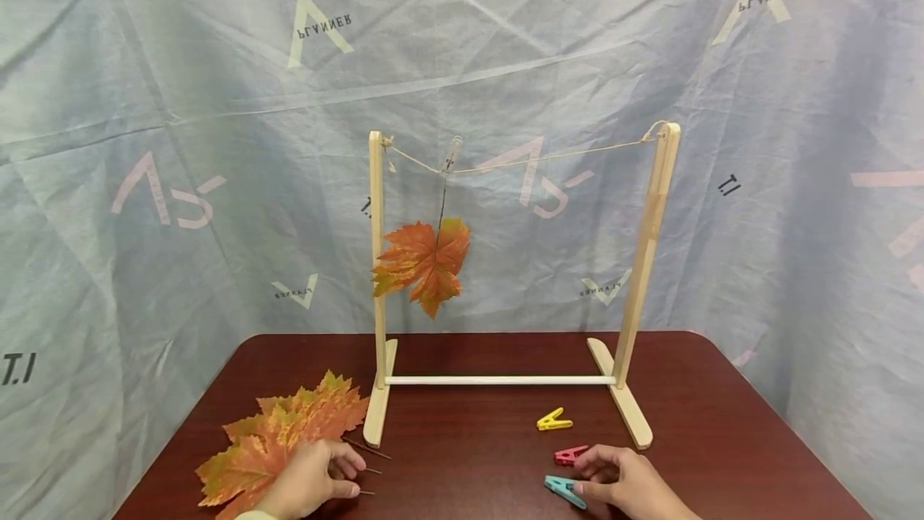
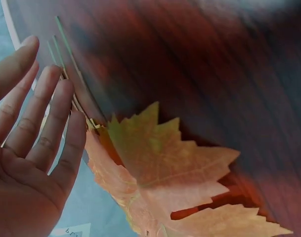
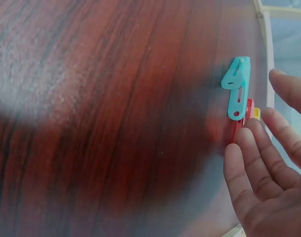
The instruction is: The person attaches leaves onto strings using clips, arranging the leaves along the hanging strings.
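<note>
My left hand [image 1: 306, 478] is beside a pile of orange maple leaves [image 1: 249, 444] on the left of the table. In the left wrist view its fingers [image 2: 56, 123] are loosely extended next to the thin leaf stems [image 2: 71, 64], gripping none. At the front right, my right hand [image 1: 630, 481] hovers by a teal clothespin [image 1: 565, 491] and a red clothespin [image 1: 570, 456]. The right wrist view has its fingers [image 3: 264, 170] relaxed and apart, pinching nothing. A yellow clothespin [image 1: 554, 422] lies farther back.
A wooden stand [image 1: 641, 279] carries a sagging string [image 1: 556, 157] between its posts. One orange leaf [image 1: 426, 263] hangs by its stem from a clear clothespin [image 1: 451, 155] near the left post. Behind the dark red table [image 1: 469, 448] hangs a grey printed cloth [image 1: 462, 46].
</note>
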A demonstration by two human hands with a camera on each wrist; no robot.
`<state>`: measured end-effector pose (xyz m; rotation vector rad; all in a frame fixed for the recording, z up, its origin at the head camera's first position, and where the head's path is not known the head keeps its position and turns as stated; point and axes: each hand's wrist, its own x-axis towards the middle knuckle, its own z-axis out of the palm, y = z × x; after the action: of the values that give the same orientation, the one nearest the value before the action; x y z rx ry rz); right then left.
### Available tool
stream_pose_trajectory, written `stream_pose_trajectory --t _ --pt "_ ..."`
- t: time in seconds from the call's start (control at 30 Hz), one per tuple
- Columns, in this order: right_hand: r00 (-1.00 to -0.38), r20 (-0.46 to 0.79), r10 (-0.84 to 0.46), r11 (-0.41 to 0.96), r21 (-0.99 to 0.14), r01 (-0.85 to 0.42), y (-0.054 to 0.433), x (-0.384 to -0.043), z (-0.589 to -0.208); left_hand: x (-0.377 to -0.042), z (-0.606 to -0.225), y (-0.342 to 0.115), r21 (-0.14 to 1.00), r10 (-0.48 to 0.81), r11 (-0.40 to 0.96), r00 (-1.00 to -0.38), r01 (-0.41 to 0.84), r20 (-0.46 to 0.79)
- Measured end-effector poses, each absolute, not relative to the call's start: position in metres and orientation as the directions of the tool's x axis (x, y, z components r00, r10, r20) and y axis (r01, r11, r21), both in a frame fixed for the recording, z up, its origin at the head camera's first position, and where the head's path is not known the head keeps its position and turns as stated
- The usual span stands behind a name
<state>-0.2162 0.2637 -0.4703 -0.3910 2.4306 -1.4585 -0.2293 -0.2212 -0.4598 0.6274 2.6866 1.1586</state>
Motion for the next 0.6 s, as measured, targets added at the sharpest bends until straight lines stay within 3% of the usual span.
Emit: stream_pose_trajectory --t 0.37,0.6 --pt "-0.906 -0.105 -0.41 0.494 -0.861 -0.123 0.2619 -0.2179 -0.474 -0.2331 -0.4636 -0.2206 0.653 0.459 0.688 -0.887 0.316 -0.055" --pt "-0.907 -0.113 -0.405 0.527 -0.839 -0.131 0.2561 -0.2184 -0.4727 -0.2334 -0.4687 -0.2212 0.632 0.472 0.693 -0.881 0.346 -0.035"
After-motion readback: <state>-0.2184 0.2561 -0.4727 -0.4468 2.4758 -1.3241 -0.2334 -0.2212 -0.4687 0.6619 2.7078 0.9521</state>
